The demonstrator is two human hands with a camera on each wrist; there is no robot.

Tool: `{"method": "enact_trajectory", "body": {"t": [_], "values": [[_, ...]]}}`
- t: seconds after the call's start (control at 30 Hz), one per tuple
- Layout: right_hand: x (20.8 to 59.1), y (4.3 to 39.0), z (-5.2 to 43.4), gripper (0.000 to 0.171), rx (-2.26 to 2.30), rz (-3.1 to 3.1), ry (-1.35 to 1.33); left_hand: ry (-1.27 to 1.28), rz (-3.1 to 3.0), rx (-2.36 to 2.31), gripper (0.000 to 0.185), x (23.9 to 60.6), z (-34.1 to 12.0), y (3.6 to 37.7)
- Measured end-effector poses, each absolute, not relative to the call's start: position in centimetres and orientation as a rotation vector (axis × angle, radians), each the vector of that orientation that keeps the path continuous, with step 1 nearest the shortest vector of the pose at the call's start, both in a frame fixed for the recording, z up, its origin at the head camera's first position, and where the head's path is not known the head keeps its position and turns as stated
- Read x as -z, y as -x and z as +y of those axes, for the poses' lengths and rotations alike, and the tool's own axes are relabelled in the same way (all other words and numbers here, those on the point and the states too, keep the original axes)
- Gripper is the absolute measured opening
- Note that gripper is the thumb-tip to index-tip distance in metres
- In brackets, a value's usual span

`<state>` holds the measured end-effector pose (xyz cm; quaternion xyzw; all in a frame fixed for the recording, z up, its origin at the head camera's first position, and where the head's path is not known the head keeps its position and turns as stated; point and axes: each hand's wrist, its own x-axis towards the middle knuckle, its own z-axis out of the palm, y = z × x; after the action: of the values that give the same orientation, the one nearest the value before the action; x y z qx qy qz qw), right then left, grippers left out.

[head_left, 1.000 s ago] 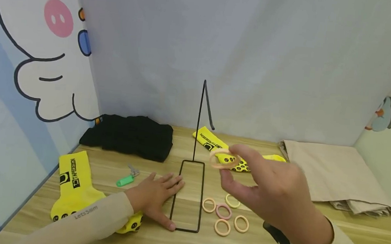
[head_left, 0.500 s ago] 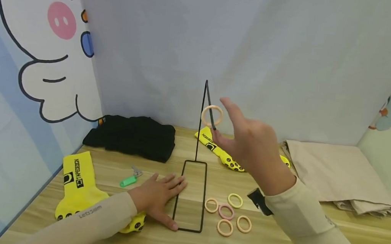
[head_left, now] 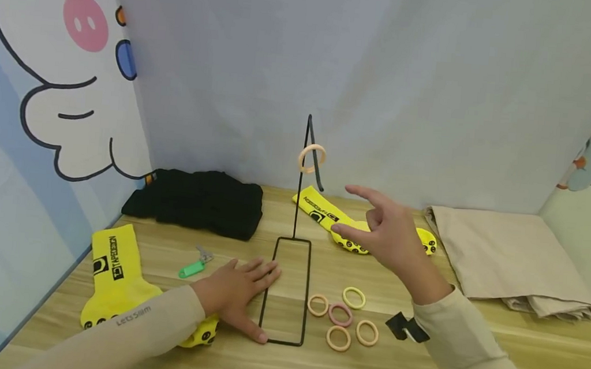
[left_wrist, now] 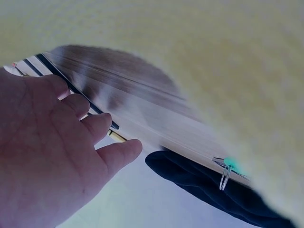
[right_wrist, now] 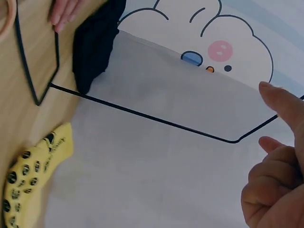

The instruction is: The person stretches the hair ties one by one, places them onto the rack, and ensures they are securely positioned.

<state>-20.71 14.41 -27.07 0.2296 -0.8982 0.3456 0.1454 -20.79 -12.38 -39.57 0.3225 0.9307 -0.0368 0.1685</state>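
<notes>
A black wire stand (head_left: 296,213) has a rectangular base and a tall post with a downward-slanting arm. On that arm hangs a peach ring (head_left: 300,159), touched by no hand. My left hand (head_left: 237,290) rests with spread fingers across the left bar of the base. To the right of the arm's tip my right hand (head_left: 387,235) is in the air, index finger and thumb apart, holding nothing. Several more rings lie on the table right of the base: a pink ring (head_left: 341,304), a yellow ring (head_left: 354,308) and peach ones, such as the front peach ring (head_left: 337,350).
A yellow sock (head_left: 115,286) lies partly under my left sleeve; another yellow sock (head_left: 320,204) is behind the stand. Keys with a green tag (head_left: 192,269) lie near a folded black cloth (head_left: 195,202). Folded beige cloth (head_left: 504,253) is at the right, before a grey backdrop (head_left: 386,87).
My right hand brought the pinched peach ring up to the stand's arm, let it go there and drew back right and down. The left hand has stayed on the base.
</notes>
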Motion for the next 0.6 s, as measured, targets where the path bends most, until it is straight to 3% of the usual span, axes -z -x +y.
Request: {"method": "enact_trajectory", "body": {"t": [0.2,0.6], "values": [[30.9,22.0,16.7,0.056,-1.481,-2.802,-0.621,-0.913,2.647,0.117,0.118,39.5,-12.3,20.8],[37.2,23.2,20.5,0.062,-1.748,-3.205,-0.632,-0.908,2.641,0.112,0.118,39.6,-12.3,20.7]]}}
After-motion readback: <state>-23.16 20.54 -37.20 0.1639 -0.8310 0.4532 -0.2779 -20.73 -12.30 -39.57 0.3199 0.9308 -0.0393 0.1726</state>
